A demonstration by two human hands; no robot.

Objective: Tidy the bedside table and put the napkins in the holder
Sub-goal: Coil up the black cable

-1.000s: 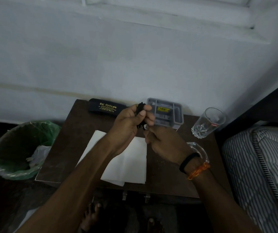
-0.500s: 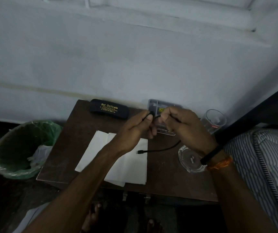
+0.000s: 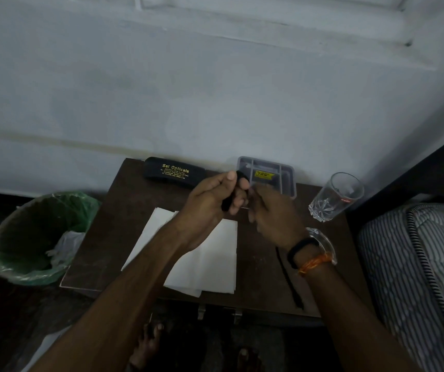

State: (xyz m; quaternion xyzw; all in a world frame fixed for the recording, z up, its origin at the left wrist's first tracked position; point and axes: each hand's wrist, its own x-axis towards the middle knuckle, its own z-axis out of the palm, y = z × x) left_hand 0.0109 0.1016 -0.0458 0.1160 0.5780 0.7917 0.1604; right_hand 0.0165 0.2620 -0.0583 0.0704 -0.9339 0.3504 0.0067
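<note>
Brown wooden bench (image 3: 102, 245), against a pale wall; carries all items below unless noted.
Striped mattress (image 3: 425, 264), to the right of the bench.
Bin (image 3: 14, 237) with green liner, on the floor to the left.
White napkins (image 3: 210, 259), unfolded sheets overlapping, flat on the bench's front half, partly under the left forearm; not in the holder.
Grey plastic holder (image 3: 285, 181), compartmented tray with a yellow label, at the back edge against the wall.
Black spectacle case (image 3: 174, 173), gold lettering, back left.
Clear drinking glass (image 3: 336, 197), back right.
Clear glass dish (image 3: 323, 237), partly hidden behind the right wrist.
Black cable (image 3: 290, 280), loose end trailing to the bench's front edge.
Left hand (image 3: 210, 205): grip closed round coiled cable.
Right hand (image 3: 272, 213): blurred; fingers curled, cannot tell what the grip holds.
</note>
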